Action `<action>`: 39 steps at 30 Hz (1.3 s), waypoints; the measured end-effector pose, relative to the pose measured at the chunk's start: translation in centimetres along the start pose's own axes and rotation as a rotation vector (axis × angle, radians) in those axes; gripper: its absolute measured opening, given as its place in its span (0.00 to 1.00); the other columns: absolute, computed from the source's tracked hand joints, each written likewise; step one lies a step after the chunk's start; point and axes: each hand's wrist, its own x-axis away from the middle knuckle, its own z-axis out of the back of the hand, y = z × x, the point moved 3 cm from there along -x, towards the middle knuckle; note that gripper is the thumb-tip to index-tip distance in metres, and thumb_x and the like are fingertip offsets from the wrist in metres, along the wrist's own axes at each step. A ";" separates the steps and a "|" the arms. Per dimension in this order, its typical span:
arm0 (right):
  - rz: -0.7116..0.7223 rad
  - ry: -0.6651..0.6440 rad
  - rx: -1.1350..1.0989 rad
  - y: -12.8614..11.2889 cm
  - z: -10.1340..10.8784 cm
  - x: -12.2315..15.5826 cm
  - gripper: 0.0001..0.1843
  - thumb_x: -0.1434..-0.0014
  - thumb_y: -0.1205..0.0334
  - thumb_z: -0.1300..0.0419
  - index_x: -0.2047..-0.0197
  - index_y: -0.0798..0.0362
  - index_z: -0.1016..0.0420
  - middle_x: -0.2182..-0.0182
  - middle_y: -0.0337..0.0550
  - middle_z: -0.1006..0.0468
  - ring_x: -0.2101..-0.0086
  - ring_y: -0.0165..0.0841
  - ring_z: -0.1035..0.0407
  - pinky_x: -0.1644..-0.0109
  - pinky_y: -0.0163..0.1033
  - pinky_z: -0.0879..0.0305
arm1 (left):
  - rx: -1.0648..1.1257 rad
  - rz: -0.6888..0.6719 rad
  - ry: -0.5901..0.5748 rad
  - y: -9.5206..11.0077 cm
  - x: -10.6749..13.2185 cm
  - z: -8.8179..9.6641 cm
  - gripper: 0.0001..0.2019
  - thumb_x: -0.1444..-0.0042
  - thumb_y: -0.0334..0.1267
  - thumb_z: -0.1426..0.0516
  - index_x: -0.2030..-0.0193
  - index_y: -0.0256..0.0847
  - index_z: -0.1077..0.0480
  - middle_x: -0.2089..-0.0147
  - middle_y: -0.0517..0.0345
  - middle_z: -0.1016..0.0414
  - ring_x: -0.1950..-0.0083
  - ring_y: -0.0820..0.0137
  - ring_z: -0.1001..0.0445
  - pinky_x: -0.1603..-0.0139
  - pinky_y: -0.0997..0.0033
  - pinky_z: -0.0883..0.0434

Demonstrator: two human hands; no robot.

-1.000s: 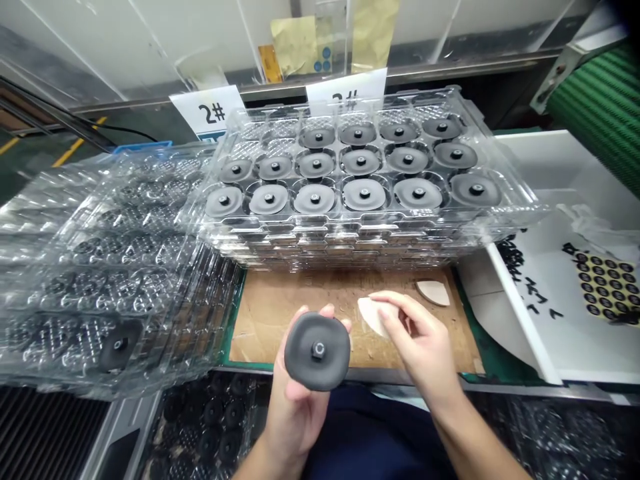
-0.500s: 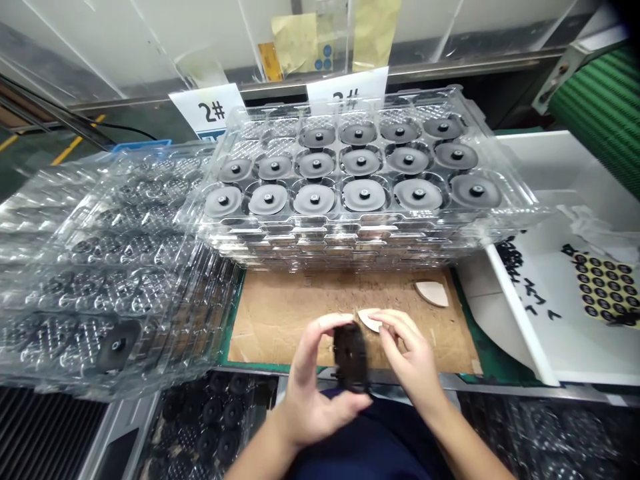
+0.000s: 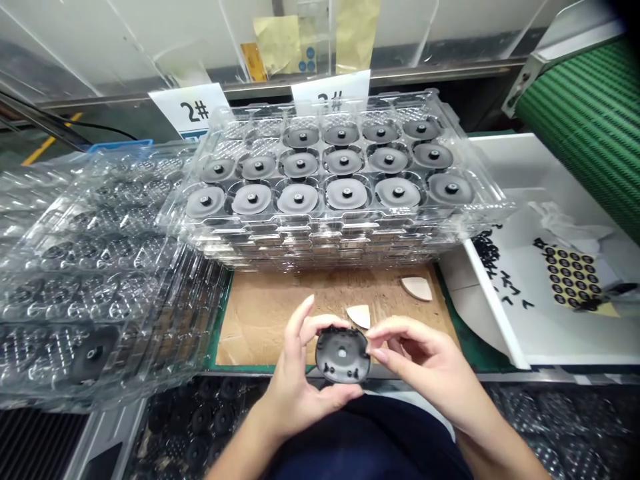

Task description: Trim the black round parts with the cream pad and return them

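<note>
My left hand point(image 3: 303, 373) is closed round a black rounded plastic cover point(image 3: 342, 353), thumb below and fingers at the top. The cover's inner face is turned up toward me, showing a pale centre spot and small posts along its lower edge. My right hand point(image 3: 413, 353) pinches the cover's right rim between thumb and forefinger, with the other fingers curled. Just beyond the cover, a cream wedge-shaped piece point(image 3: 360, 315) lies on the cardboard sheet point(image 3: 280, 300). A second wedge-shaped piece point(image 3: 417, 288) lies farther right on that sheet.
A stack of clear trays point(image 3: 320, 227) stands behind the cardboard, its top tray holding several black covers. More clear trays point(image 3: 100, 267) are piled at left. On the right, a white bin point(image 3: 500, 307) holds small black parts and a sticker sheet point(image 3: 573, 277). A green roll point(image 3: 590, 107) is above it.
My left hand has turned the cover from edge-on to face-up. My right hand has left the near wedge-shaped piece and moved to the cover's rim. The view has shifted slightly right.
</note>
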 end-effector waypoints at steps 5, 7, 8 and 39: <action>-0.101 -0.297 -0.161 -1.3 -0.7 -0.5 0.09 0.47 0.62 0.35 0.61 0.49 0.22 0.69 0.38 0.21 0.68 0.27 0.29 0.63 0.32 0.35 | 0.140 0.215 -0.099 -0.1 0.1 0.2 0.46 0.52 0.51 0.39 0.33 0.53 0.63 0.50 0.53 0.30 0.47 0.60 0.31 0.43 0.56 0.39; -0.149 -0.381 -0.225 -1.3 -1.0 -0.5 0.10 0.48 0.62 0.34 0.60 0.50 0.23 0.71 0.37 0.20 0.70 0.26 0.29 0.64 0.31 0.35 | 0.199 0.275 -0.134 0.1 0.1 0.1 0.45 0.52 0.52 0.39 0.34 0.54 0.62 0.50 0.54 0.29 0.47 0.59 0.32 0.42 0.56 0.41; -0.166 -0.400 -0.252 -1.2 -1.1 -0.5 0.10 0.48 0.63 0.33 0.60 0.50 0.23 0.72 0.37 0.20 0.71 0.25 0.28 0.64 0.31 0.35 | 0.225 0.303 -0.146 0.2 0.2 0.0 0.45 0.53 0.53 0.38 0.34 0.54 0.61 0.51 0.54 0.29 0.46 0.59 0.32 0.42 0.55 0.42; -0.221 -0.412 -0.437 -0.3 -1.1 0.3 0.07 0.53 0.67 0.32 0.70 0.54 0.26 0.73 0.37 0.21 0.71 0.26 0.27 0.62 0.32 0.31 | 0.358 0.388 -0.357 0.4 -0.1 -1.4 0.51 0.60 0.52 0.34 0.34 0.50 0.61 0.51 0.49 0.28 0.47 0.56 0.29 0.43 0.53 0.40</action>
